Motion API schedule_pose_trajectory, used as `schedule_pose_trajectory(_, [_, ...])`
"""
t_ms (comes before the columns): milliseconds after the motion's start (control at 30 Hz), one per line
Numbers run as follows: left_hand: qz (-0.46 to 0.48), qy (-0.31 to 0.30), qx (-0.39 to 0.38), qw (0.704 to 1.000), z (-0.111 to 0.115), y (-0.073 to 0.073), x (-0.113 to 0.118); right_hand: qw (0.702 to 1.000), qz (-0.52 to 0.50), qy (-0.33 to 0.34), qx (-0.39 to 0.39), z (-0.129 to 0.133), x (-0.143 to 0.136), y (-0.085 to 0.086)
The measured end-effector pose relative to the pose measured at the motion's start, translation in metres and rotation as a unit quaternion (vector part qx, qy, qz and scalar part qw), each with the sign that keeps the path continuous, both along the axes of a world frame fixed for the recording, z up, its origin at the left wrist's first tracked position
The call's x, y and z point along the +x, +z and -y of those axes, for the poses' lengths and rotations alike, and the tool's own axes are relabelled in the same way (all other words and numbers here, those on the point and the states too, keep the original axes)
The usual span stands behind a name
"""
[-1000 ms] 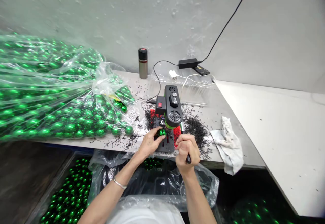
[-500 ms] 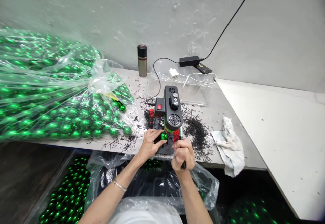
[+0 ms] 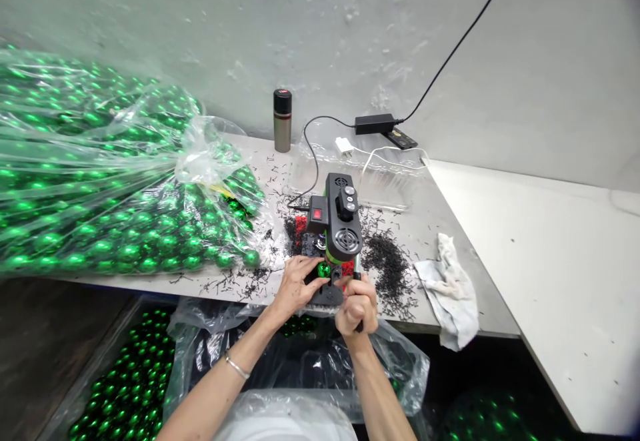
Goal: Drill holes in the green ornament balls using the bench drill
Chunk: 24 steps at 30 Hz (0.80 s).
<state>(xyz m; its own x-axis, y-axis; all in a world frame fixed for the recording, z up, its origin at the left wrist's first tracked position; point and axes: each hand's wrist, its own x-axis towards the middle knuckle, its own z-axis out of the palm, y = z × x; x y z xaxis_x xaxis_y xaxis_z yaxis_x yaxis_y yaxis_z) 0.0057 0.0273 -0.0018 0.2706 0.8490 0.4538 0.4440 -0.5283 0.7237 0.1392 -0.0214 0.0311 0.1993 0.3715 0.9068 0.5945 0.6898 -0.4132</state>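
Note:
A small black bench machine [image 3: 342, 217] with a red switch stands near the table's front edge. Under its head sits a shiny green ball [image 3: 324, 269], held between the thumb and fingers of my left hand [image 3: 296, 285]. My right hand [image 3: 358, 304] is wrapped round the machine's black-gripped lever [image 3: 359, 325], at the right of the base. Black shavings [image 3: 387, 264] lie heaped beside the machine, and red material [image 3: 347, 268] shows next to its base.
A large clear bag of green balls [image 3: 120, 214] covers the table's left. Behind stand a flask [image 3: 283, 121], a black power adapter [image 3: 375, 123] and a clear plastic tray [image 3: 385, 194]. A white cloth [image 3: 453, 294] hangs over the front edge. More green balls [image 3: 130, 374] lie below.
The view has shifted slightly. My right hand and the lever have moved a little to the left against the machine. My left hand keeps its hold on the ball.

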Motion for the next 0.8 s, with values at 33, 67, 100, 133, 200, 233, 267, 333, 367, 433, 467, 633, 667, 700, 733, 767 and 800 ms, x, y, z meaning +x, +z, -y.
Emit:
schedule_pose_trajectory(33, [0.002, 0.001, 0.004, 1.000, -0.001, -0.001, 0.000, 1.000, 0.014, -0.002, -0.009, 0.001, 0.001, -0.001])
schedule_pose_trajectory(67, [0.004, 0.001, 0.007, 1.000, -0.001, -0.002, 0.000, 0.999, 0.031, -0.005, -0.020, 0.002, 0.002, -0.001])
schedule_pose_trajectory(100, [0.004, 0.001, 0.009, 1.000, -0.002, -0.003, 0.000, 0.999, 0.044, -0.008, -0.028, 0.002, 0.003, 0.000])
schedule_pose_trajectory(133, [0.004, 0.000, 0.010, 1.000, -0.003, -0.003, 0.001, 0.998, 0.050, -0.010, -0.031, 0.003, 0.003, 0.002])
schedule_pose_trajectory(200, [0.002, -0.002, 0.010, 1.000, -0.004, -0.002, 0.001, 0.999, 0.029, -0.014, -0.029, 0.004, 0.003, 0.010])
schedule_pose_trajectory(233, [0.000, -0.005, 0.009, 1.000, -0.004, -0.001, 0.002, 0.999, 0.009, -0.013, -0.030, 0.005, 0.002, 0.017])
schedule_pose_trajectory(267, [-0.002, -0.009, 0.010, 1.000, -0.002, 0.000, 0.001, 0.999, -0.013, -0.014, -0.032, 0.005, 0.001, 0.025])
schedule_pose_trajectory(333, [-0.007, -0.018, 0.022, 1.000, 0.007, 0.001, -0.001, 0.997, -0.050, -0.016, -0.051, 0.006, 0.000, 0.043])
schedule_pose_trajectory(367, [-0.013, -0.023, 0.032, 0.999, 0.013, 0.002, -0.004, 0.996, -0.062, -0.020, -0.062, 0.007, -0.001, 0.051])
schedule_pose_trajectory(433, [-0.029, -0.037, 0.058, 0.997, 0.030, 0.002, -0.012, 0.994, -0.075, -0.024, -0.081, 0.008, -0.002, 0.064])
schedule_pose_trajectory(467, [-0.039, -0.046, 0.069, 0.996, 0.038, 0.002, -0.018, 0.993, -0.077, -0.025, -0.084, 0.009, -0.003, 0.067])
schedule_pose_trajectory(633, [-0.078, 0.005, 0.119, 0.990, 0.035, 0.008, -0.054, 0.994, -0.089, -0.017, -0.058, 0.008, -0.005, 0.058])
schedule_pose_trajectory(667, [-0.084, 0.048, 0.126, 0.987, 0.022, 0.014, -0.061, 0.994, -0.096, -0.015, -0.051, 0.007, -0.006, 0.054])
schedule_pose_trajectory(700, [-0.095, 0.095, 0.119, 0.984, 0.004, 0.022, -0.068, 0.994, -0.102, -0.014, -0.045, 0.006, -0.007, 0.052])
schedule_pose_trajectory(733, [-0.118, 0.139, 0.090, 0.979, -0.016, 0.031, -0.074, 0.993, -0.105, -0.012, -0.042, 0.006, -0.007, 0.050])
schedule_pose_trajectory(767, [-0.152, 0.172, 0.041, 0.972, -0.037, 0.041, -0.078, 0.994, -0.105, -0.010, -0.041, 0.005, -0.008, 0.049])
schedule_pose_trajectory(800, [-0.191, 0.197, -0.023, 0.961, -0.059, 0.051, -0.082, 0.994, -0.102, -0.009, -0.042, 0.005, -0.008, 0.049])
